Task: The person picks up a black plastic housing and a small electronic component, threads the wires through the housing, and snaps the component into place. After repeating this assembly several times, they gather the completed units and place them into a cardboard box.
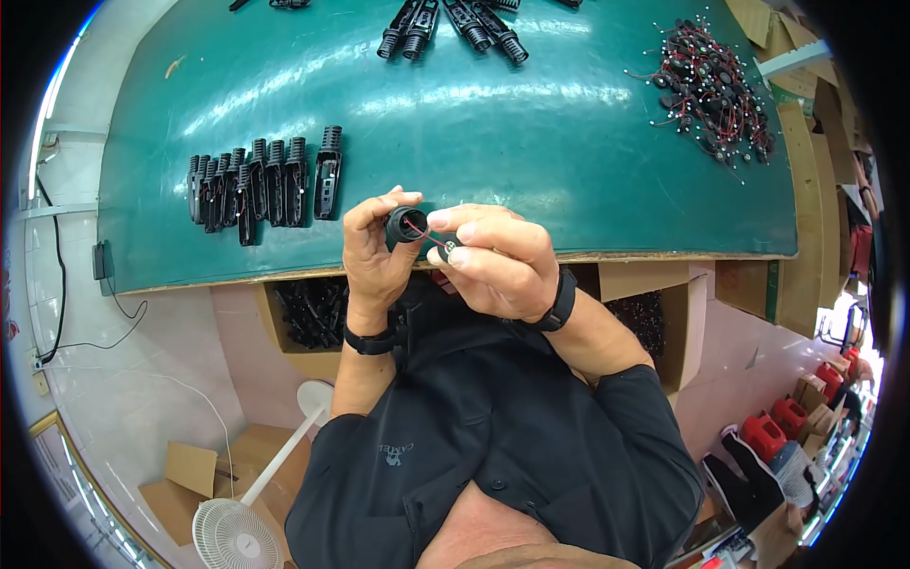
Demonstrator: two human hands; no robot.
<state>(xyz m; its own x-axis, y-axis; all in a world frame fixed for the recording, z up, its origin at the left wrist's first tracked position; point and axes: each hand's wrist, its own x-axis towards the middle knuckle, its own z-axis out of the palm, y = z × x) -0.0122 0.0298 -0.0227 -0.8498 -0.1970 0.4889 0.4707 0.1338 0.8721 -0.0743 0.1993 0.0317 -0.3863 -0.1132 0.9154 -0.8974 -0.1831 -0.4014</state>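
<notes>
Near the front edge of the table, my left hand [372,251] is closed around a black plastic housing [394,228], whose round open end faces up and to the right. A thin red wire [415,228] comes out of that opening. It runs to a small round wired part [449,251], dark with a light-coloured spot, pinched between the fingers of my right hand [502,256]. The two hands are close together, and fingers hide much of both pieces.
Similar black housings [275,180] stand in a row on the green table [493,133], with more housings [455,27] at the far side. A pile of wired round parts [711,90] lies far right. Below the edge are boxes of black parts [313,313]; a white fan [237,536] is lower left.
</notes>
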